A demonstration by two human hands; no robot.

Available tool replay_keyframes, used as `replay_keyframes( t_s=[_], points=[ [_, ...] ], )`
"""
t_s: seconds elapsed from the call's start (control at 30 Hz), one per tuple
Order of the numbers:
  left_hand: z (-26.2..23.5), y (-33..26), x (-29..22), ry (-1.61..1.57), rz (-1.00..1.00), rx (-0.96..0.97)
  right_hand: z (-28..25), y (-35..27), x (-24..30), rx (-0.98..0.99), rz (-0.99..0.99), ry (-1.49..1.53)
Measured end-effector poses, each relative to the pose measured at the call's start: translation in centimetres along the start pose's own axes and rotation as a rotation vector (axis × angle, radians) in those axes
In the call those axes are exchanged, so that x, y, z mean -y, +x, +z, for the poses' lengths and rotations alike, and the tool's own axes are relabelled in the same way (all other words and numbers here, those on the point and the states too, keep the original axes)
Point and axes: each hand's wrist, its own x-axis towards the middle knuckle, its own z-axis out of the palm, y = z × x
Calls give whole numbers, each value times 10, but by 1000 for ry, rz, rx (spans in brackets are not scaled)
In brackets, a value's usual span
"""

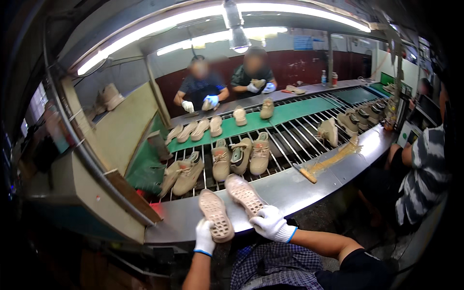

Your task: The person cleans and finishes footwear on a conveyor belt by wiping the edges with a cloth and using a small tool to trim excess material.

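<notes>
My left hand (205,237), in a white knit glove with a blue cuff, grips a beige shoe sole (211,205) by its lower left edge. The holed, grid-like side of that sole faces up toward me. In a matching glove, my right hand (273,224) is closed on the near end of a second beige shoe sole (241,192), also with a grid of holes showing. Both soles tilt up over the metal ledge (176,228), side by side with their far ends close together. Just beyond them, several beige lace-up shoes (221,163) stand on the rollers.
A wooden-handled tool (308,175) lies on the ledge beside a yellowish smear (338,157). Behind runs a roller conveyor (290,137) with a green belt (290,112) carrying soles (199,129). Two gloved co-workers (203,89) handle shoe parts opposite; another person (423,169) sits at right.
</notes>
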Motion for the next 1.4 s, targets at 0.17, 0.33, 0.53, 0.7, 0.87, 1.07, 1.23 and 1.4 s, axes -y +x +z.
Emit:
replay_keyframes(
  t_s=[0.17, 0.33, 0.53, 0.7, 0.87, 1.07, 1.23, 1.4],
  points=[
    [-97, 2, -62, 560, 217, -259, 26, 1, 1, 65, 1, 161],
    [-120, -16, -101, 833, 495, -674, 17, 44, -33, 160, 257, 48],
    [-23, -29, -49, 834, 664, -465, 49, 82, -175, 140, 899, -111],
    [15, -20, -32, 1115, 787, -363, 87, 127, -276, 153, 1212, -181],
    [17, -36, -44, 1168, 772, -317, 130, 155, -297, -116, 1407, -72],
    [15, -43, -6, 1094, 731, -257, 144, 100, -356, -552, 1241, 318],
    [60, -51, -5, 1039, 669, -76, 114, 78, -383, -871, 1263, 1227],
    [169, -17, -16, 813, 746, 409, 44, 64, -374, -671, 916, 1431]
  ],
)
